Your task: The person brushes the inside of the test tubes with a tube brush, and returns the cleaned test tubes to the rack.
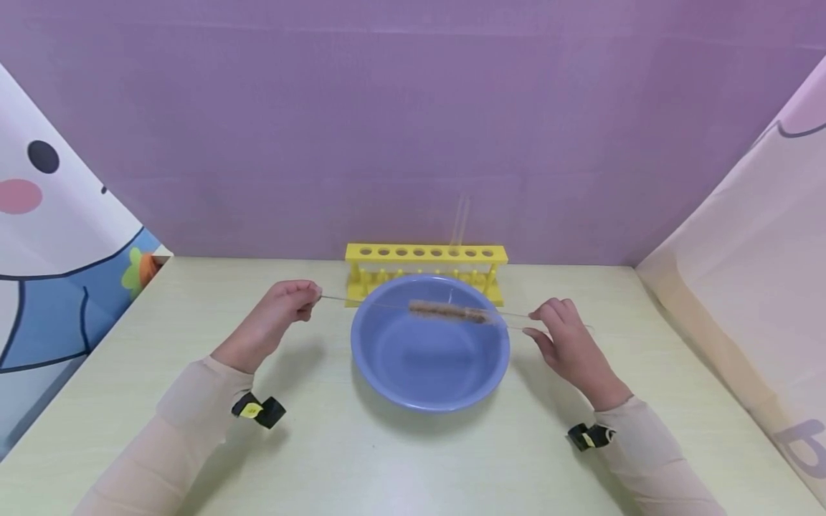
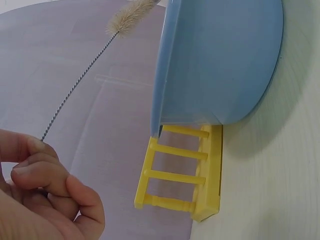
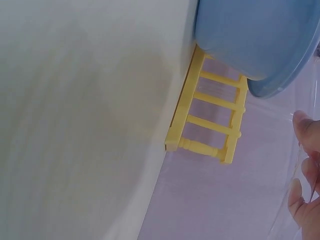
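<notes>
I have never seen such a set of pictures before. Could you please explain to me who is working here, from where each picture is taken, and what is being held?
There is no robot here; a person works with two bare hands, the left grip and the right grip. The wide picture comes from a camera on the head, looking forward and down. The other two come from cameras on the wrists, so they look turned sideways.

On the pale table stand a blue basin and, behind it, a yellow rack with a clear upright tube in it.

Above the basin, the left grip pinches the wire handle of a bristled brush. The right grip holds a see-through tube; I cannot tell how the brush tip meets it.
</notes>
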Tool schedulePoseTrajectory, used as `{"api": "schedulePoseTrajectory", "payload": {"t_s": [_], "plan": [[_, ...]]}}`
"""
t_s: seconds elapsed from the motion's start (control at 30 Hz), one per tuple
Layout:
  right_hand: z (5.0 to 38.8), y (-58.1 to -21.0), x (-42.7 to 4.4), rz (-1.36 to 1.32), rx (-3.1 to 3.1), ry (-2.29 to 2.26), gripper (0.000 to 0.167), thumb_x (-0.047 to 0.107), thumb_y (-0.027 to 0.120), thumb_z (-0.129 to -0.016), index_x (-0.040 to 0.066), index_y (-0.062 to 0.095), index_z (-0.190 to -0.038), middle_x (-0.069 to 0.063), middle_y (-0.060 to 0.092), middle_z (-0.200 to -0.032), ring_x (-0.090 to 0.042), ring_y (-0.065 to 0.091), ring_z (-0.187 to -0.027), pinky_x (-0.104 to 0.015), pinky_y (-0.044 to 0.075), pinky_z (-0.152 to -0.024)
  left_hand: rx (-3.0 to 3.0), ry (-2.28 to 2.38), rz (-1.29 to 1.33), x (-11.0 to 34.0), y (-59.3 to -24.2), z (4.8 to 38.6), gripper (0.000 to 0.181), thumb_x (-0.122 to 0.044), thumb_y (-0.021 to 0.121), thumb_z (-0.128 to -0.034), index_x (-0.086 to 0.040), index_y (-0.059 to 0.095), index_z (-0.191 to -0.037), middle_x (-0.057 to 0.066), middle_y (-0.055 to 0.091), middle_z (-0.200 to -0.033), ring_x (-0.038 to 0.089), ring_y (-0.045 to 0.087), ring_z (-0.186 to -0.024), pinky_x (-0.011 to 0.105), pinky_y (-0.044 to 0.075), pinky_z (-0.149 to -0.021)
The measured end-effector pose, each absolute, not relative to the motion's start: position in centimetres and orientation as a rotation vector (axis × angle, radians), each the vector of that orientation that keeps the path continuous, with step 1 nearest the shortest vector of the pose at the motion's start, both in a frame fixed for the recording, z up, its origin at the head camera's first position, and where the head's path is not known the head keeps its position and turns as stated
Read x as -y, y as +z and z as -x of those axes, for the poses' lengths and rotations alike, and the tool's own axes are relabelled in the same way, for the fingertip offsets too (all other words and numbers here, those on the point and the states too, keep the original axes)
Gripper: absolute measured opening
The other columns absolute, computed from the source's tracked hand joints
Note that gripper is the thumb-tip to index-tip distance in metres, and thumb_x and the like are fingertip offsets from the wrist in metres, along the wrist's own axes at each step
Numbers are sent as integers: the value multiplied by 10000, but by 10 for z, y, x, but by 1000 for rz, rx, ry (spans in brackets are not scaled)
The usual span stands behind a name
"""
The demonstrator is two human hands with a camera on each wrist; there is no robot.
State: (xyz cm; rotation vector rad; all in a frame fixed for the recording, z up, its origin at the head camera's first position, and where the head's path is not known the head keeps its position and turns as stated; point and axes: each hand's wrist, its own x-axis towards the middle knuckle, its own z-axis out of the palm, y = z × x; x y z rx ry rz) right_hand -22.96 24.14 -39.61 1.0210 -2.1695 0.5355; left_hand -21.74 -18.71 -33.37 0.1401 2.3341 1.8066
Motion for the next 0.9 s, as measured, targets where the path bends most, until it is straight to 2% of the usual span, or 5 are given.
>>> {"api": "schedulePoseTrajectory", "payload": {"t_s": [0.33, 0.43, 0.57, 0.77, 0.9], "plan": [[231, -402, -259, -965, 2215, 560, 276, -75, 726, -700, -56, 533, -896, -145, 528, -834, -298, 418, -751, -311, 311, -709, -2338, 1847, -170, 204, -336, 215, 292, -114, 425, -973, -153, 470, -688, -56, 327, -655, 110, 364, -680, 263, 386, -729], [233, -405, -269, -928, 2196, 596, 245, 152, 641, -887, -66, 529, -901, -156, 538, -826, -313, 439, -759, -333, 312, -712, -2323, 1910, -169, 217, -335, 214, 304, -102, 412, -974, -190, 503, -698, -70, 332, -665, 100, 355, -668, 239, 395, -717], [235, -407, -281, -867, 2175, 617, 497, 410, 427, -959, -73, 531, -916, -169, 541, -822, -304, 458, -750, -290, 321, -676, -2322, 1949, -159, 231, -332, 213, 318, -119, 395, -989, -191, 509, -701, -62, 321, -659, 107, 339, -644, 231, 371, -691], [233, -405, -285, -839, 2202, 624, 227, 31, 695, -821, -71, 538, -950, -169, 541, -848, -279, 463, -765, -252, 330, -670, -2346, 1936, -150, 239, -328, 211, 322, -154, 385, -1000, -178, 481, -693, -30, 268, -643, 131, 324, -632, 248, 336, -687], [233, -402, -285, -841, 2200, 626, 228, 97, 662, -866, -73, 537, -953, -169, 543, -854, -284, 466, -773, -261, 335, -678, -2340, 1950, -145, 242, -327, 209, 335, -139, 379, -1000, -198, 512, -698, -42, 294, -648, 122, 341, -635, 236, 352, -690]]}}
